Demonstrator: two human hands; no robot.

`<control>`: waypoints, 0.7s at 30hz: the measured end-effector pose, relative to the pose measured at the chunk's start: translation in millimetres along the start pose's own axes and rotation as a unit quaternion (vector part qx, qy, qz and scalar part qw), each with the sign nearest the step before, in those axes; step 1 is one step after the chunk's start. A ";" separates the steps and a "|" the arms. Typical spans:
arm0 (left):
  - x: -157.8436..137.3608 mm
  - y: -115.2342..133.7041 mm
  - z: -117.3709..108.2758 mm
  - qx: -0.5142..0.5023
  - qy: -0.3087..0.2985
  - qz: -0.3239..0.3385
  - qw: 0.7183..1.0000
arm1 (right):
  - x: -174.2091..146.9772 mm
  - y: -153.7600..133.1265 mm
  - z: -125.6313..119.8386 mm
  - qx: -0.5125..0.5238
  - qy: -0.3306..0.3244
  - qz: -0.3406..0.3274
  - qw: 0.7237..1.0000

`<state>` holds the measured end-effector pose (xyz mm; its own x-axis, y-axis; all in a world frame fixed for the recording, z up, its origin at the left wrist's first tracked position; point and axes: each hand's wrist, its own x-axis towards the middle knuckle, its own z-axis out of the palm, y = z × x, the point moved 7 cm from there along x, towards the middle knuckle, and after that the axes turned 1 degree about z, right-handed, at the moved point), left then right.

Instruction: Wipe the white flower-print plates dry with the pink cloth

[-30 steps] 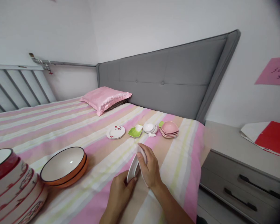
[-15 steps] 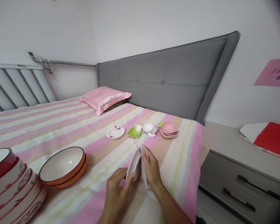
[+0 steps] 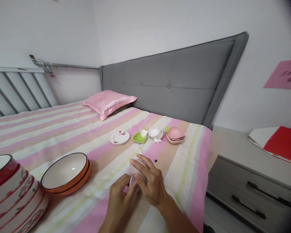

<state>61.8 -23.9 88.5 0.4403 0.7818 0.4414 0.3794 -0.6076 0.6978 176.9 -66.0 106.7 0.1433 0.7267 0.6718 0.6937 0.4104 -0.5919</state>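
The left hand (image 3: 120,194) pinches the rim of a white dish (image 3: 131,181). The right hand (image 3: 151,183) curls its fingers around a pale cloth (image 3: 135,166) against the dish. The dish is over the bed (image 3: 181,168), away from its right edge. The orange bowls (image 3: 65,173) and flower plates (image 3: 119,138) sit well apart. Pink paper (image 3: 281,76) says "360"; its writing gets cut off.

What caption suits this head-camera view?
Left hand and right hand hold a partly hidden pale object; orange bowls rest on striped bedding.
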 end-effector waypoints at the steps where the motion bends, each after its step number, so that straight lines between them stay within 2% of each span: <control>1: -0.1 -0.5 0.7 -0.003 -0.004 -0.001 1.000 | 0.0 1.8 0.5 -0.002 0.003 0.007 1.000; 6: -0.1 -0.6 8.6 -0.050 -0.055 -0.004 0.997 | 2.1 25.1 1.1 0.021 0.049 0.066 0.996; 9: -0.8 -1.2 10.4 -0.057 -0.064 -0.008 0.996 | 3.1 42.8 0.8 0.067 0.073 0.110 0.989; 13: -1.6 -2.8 10.5 -0.061 -0.065 -0.021 0.996 | 1.9 59.2 3.9 0.133 0.071 0.171 0.974; 16: -2.2 -5.7 12.0 -0.067 -0.075 -0.046 0.994 | 0.6 61.0 3.9 0.153 0.079 0.181 0.968; 21: -9.5 -16.5 25.9 0.009 -0.154 -0.077 0.985 | -2.5 65.8 4.1 0.161 0.095 0.199 0.962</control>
<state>72.5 -25.0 58.2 0.6016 0.7872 0.1360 0.4743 -0.4889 0.7321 219.3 -38.5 64.2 0.4999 0.7604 0.4145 0.3071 0.2919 -0.9058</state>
